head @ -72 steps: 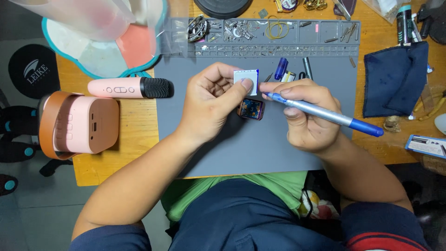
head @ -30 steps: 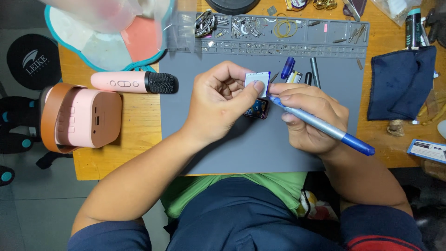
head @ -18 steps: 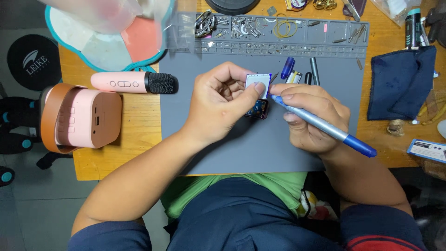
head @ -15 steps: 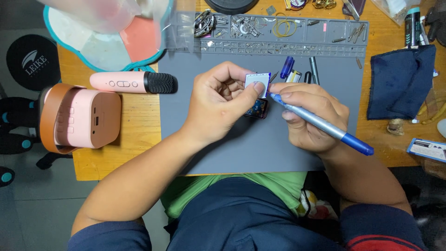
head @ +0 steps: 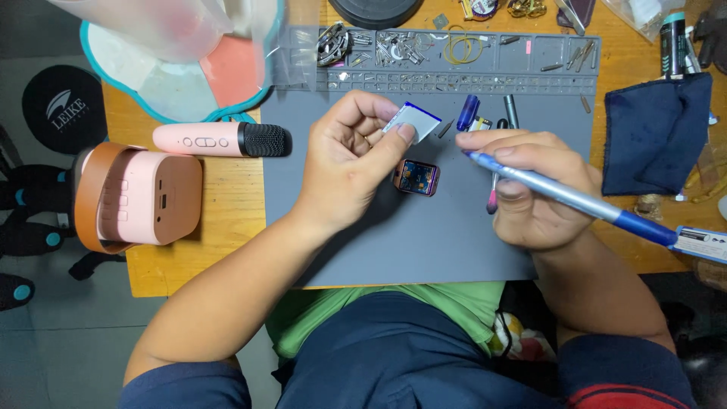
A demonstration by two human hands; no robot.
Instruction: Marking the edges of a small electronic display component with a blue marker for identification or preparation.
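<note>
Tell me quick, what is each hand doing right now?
Left hand: grip closed, pinching a small white square piece with blue edge.
Right hand: grip closed around a blue pen-like tool.

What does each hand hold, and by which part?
Left hand: small white square part, by its lower edge. Right hand: blue pen-like tool, near its tip.

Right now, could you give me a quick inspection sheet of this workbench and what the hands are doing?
Surface: grey mat on a wooden table.
Job's things: small white square part; blue pen; small device lying on the mat.
Clutter: pink microphone, pink speaker, dark blue cloth, small metal parts in the mat's tray.
Hands: left hand pinches the part; right hand grips the pen.
Cables: nothing seen.
Surroundings: grey floor.
</note>
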